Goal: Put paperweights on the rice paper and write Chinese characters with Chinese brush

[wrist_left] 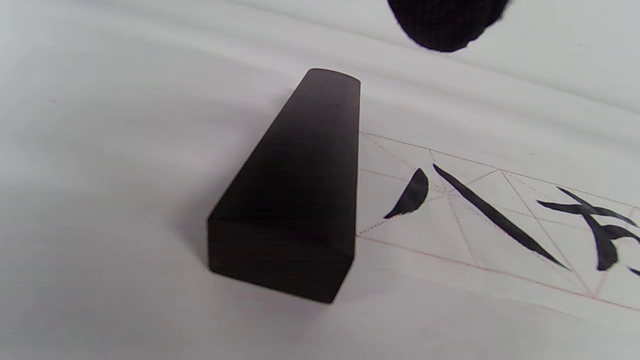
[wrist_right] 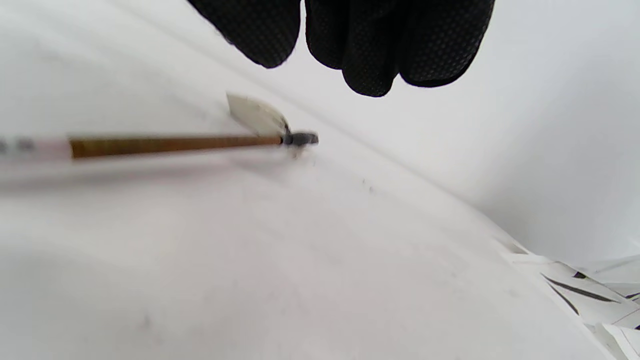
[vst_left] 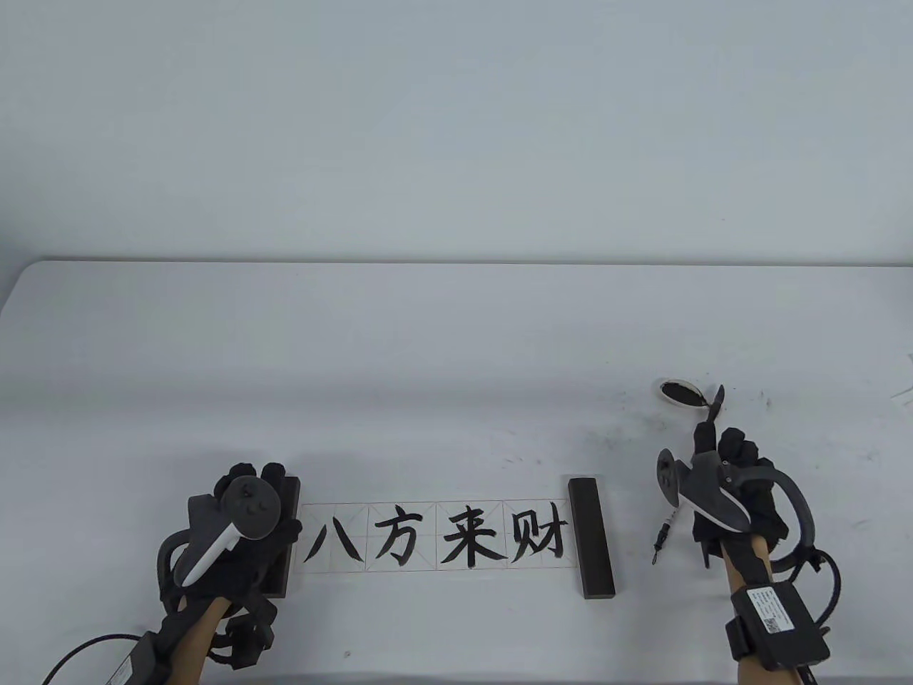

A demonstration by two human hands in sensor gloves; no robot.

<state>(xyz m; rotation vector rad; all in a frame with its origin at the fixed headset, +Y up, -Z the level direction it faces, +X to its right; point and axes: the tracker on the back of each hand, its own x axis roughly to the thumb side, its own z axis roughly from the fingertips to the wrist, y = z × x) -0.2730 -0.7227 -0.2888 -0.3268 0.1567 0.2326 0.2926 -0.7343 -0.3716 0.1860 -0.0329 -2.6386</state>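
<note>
The rice paper (vst_left: pixel 430 514) carries four black characters and lies between two dark paperweights. The left paperweight (wrist_left: pixel 300 190) sits on the paper's left end (wrist_left: pixel 450 235). My left hand (vst_left: pixel 267 479) hovers over it, and one fingertip (wrist_left: pixel 445 22) shows above without touching it. The right paperweight (vst_left: pixel 590 535) holds the right end. The brush (wrist_right: pixel 175 145) lies left of my right hand (vst_left: pixel 727 457), its tip at the ink dish (vst_left: pixel 681 392). That hand's fingers (wrist_right: pixel 375 50) hang loosely above the brush with nothing between them.
Ink smudges mark the table around the dish (wrist_right: pixel 255 117). Paper scraps with ink strokes (wrist_right: pixel 575 295) lie to the right, near the table's right edge. The table's far half is bare white up to a white wall.
</note>
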